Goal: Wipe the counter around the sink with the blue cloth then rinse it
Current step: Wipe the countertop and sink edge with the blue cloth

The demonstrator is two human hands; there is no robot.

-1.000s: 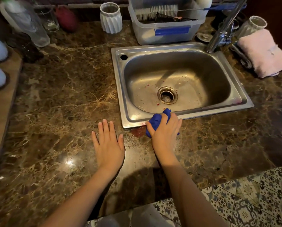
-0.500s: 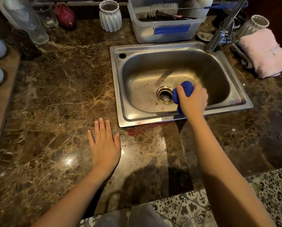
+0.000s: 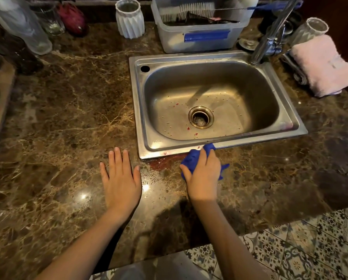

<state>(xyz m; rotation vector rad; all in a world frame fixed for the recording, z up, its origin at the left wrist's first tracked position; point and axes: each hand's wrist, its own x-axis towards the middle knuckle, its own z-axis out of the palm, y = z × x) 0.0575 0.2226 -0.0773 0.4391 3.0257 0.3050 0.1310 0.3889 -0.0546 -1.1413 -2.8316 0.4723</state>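
Note:
My right hand (image 3: 204,174) grips a bunched blue cloth (image 3: 193,158) and presses it on the brown marble counter (image 3: 68,118) just in front of the steel sink's (image 3: 137,110) near rim. A reddish wet smear (image 3: 163,161) lies on the counter left of the cloth, against the rim. Small red specks dot the sink basin around the drain (image 3: 200,117). My left hand (image 3: 121,178) rests flat on the counter with fingers spread, left of the smear, holding nothing.
The tap (image 3: 270,35) rises at the sink's back right corner. Behind the sink stands a plastic tub (image 3: 199,37) with brushes. A white ribbed vase (image 3: 129,18), glasses (image 3: 50,19) and a folded pink towel (image 3: 320,65) line the counter's back and right. The counter's front edge borders patterned floor tiles (image 3: 300,249).
My right hand lifted the cloth over the sink basin near the drain, then came back down onto the counter in front of the rim. The left hand stayed put.

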